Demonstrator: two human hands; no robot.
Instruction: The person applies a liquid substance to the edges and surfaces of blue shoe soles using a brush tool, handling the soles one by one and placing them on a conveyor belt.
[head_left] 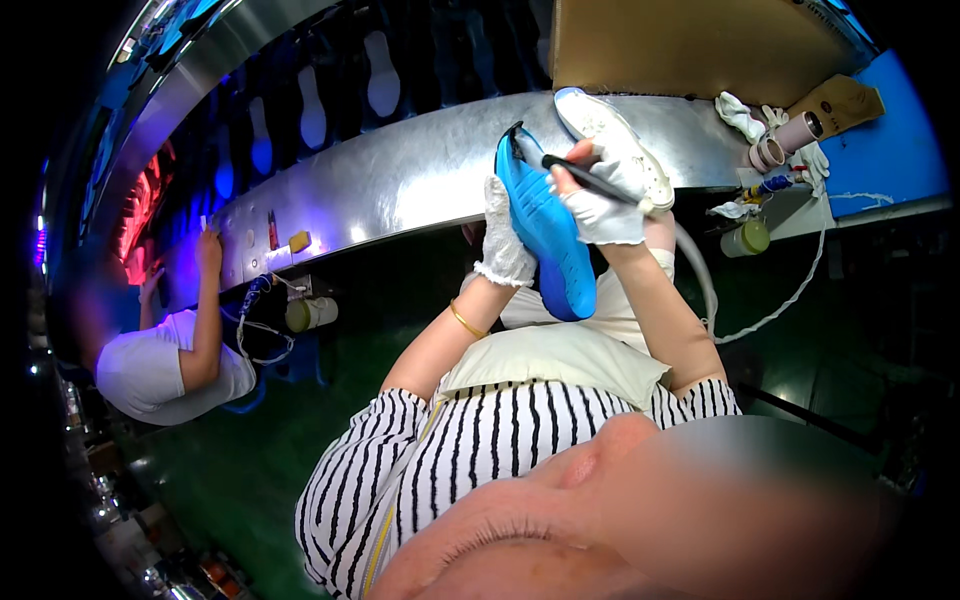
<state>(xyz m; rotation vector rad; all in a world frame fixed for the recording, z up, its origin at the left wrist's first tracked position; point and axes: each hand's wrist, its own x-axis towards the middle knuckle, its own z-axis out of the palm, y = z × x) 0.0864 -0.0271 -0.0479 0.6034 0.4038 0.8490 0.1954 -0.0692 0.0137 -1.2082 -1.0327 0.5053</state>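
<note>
My left hand (506, 235), in a white glove, grips a blue shoe upper (545, 225) along its left side, holding it tilted above my lap. The upper's black-trimmed end points toward the bench. In my right hand (606, 205), in a white glove with bare fingertips, is a black-handled brush (590, 178). The brush's far end reaches the inner edge of the blue upper; whether it touches is hard to tell. Just beyond my right hand, a white shoe sole (607, 125) with a bluish tip lies on the metal bench, partly hidden by that hand.
The curved metal bench (430, 150) runs across in front of me, beside a conveyor carrying several soles (382, 75). A cardboard box (690, 50) stands behind. At right are gloves (740, 115), a pink cup (800, 132) and a hanging jar (745, 238). Another person (175, 365) works at left.
</note>
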